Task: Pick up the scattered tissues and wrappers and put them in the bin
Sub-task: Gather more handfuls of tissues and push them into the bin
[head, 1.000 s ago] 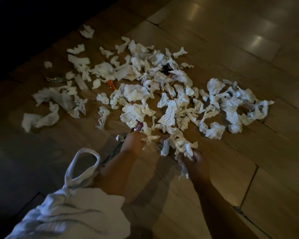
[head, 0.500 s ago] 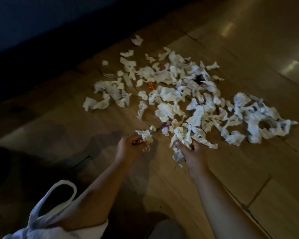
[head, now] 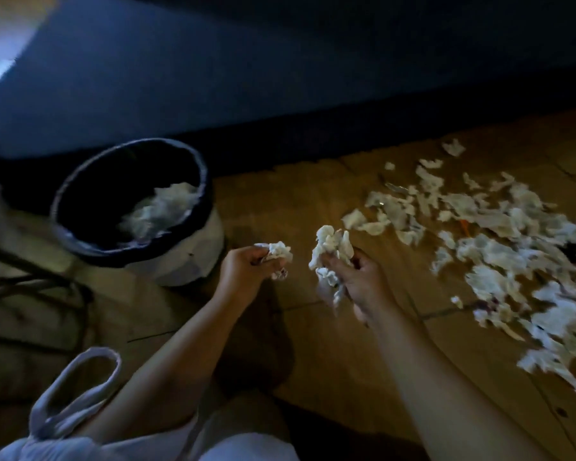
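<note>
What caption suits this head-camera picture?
Both hands, left and right, carry crumpled tissues toward the black-lined bin.

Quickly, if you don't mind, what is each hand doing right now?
Left hand: closed on a small wad of tissues.
Right hand: closed on a larger bunch of tissues.

A dim indoor room, most likely a home — the floor [head: 330, 327] is laid in large tan tiles with dark seams between them, and a dark blue wall [head: 246, 61] rises from it at twelve o'clock. At ten o'clock stands a small round white bin [head: 193, 257] lined with a black bag, the household kind, with crumpled tissues inside. Scattered tissues [head: 499, 254] litter the tiles at three o'clock — the light is low and warm
</note>
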